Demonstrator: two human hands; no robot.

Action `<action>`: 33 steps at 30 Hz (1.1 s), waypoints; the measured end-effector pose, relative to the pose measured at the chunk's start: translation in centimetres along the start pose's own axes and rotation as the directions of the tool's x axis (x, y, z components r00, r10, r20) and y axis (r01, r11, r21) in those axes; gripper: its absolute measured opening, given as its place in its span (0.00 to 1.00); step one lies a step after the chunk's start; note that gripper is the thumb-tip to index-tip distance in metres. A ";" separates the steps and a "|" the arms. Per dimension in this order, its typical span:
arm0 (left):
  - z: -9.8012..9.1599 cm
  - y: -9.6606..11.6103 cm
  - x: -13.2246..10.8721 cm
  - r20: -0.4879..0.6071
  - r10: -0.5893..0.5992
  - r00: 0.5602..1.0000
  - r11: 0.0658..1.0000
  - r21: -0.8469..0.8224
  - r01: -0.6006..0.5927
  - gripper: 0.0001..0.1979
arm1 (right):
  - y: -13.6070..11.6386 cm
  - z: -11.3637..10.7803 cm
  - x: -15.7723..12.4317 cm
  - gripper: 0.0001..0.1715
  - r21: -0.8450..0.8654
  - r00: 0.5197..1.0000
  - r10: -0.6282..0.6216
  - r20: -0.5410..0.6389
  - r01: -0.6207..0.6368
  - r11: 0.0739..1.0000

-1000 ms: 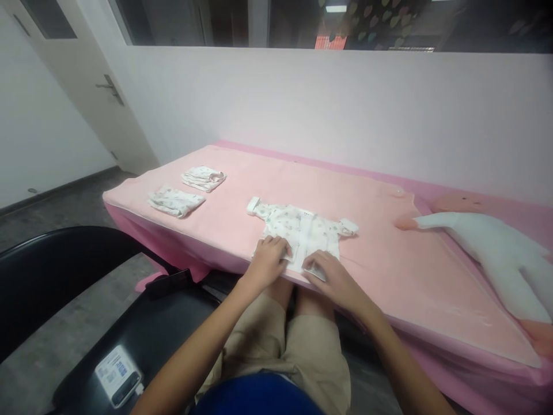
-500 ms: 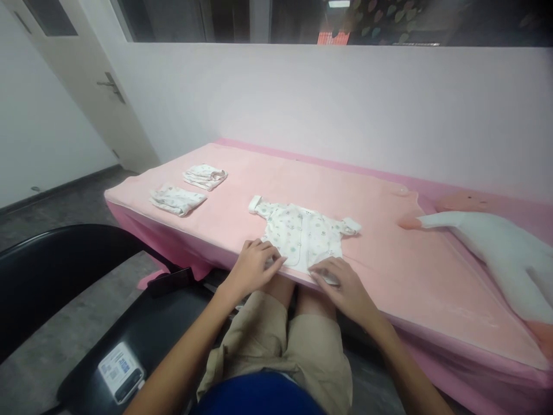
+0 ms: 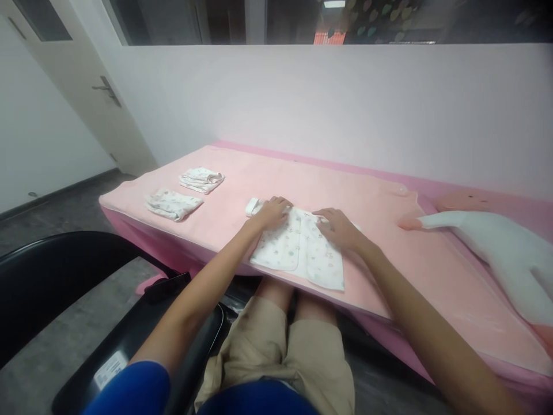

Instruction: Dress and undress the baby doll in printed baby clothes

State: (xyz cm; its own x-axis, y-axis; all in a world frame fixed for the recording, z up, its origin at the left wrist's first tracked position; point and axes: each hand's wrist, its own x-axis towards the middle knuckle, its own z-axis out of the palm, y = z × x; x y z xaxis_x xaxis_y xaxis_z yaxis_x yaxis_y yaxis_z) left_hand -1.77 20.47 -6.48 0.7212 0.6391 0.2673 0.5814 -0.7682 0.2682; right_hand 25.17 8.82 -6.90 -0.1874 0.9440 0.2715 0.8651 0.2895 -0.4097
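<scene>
A white baby shirt (image 3: 279, 251) with a small coloured print lies spread flat near the front edge of the pink-covered table (image 3: 406, 276). My left hand (image 3: 274, 213) rests palm down on its upper left part, fingers stretched out toward the collar. On the upper right part lies my right hand (image 3: 339, 229), its fingers also extended over the cloth. Both sleeves are largely covered by my hands; a white cuff (image 3: 253, 206) shows beyond the left one. The lower hem is uncovered and reaches close to the table edge.
Two folded printed garments, a nearer one (image 3: 173, 204) and a farther one (image 3: 201, 180), lie on the table's left side. A baby doll (image 3: 496, 248) in white clothing lies at the right. A black chair (image 3: 185, 340) stands at my left, with a wall behind the table.
Both hands have moved from the shirt's lower hem up to its shoulders. The hem now lies unfolded toward me, and the sleeves have become mostly hidden.
</scene>
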 end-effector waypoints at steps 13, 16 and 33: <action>2.4 0.6 3.9 -0.025 0.124 0.992 0.976 0.185 -0.117 0.12 | 1.6 -0.1 5.6 0.23 -0.042 0.978 -0.084 0.191 0.093 0.995; 3.4 1.0 3.3 -0.055 0.048 0.997 0.990 0.133 -0.041 0.16 | 2.0 0.9 6.0 0.23 -0.100 0.983 -0.075 0.169 0.093 0.991; -1.5 -7.3 -2.9 -0.135 -0.512 0.848 0.859 -0.081 0.506 0.21 | 7.6 -4.5 -4.6 0.29 0.070 0.927 0.374 -0.009 -0.372 0.925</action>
State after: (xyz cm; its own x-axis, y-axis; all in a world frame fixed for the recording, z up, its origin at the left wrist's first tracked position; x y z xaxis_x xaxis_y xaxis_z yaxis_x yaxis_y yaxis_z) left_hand -8.67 24.23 -7.85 0.2634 0.9406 0.2142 0.8334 -0.3337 0.4405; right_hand 34.70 5.97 -7.38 0.1537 0.9824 0.1062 0.8379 -0.0726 -0.5410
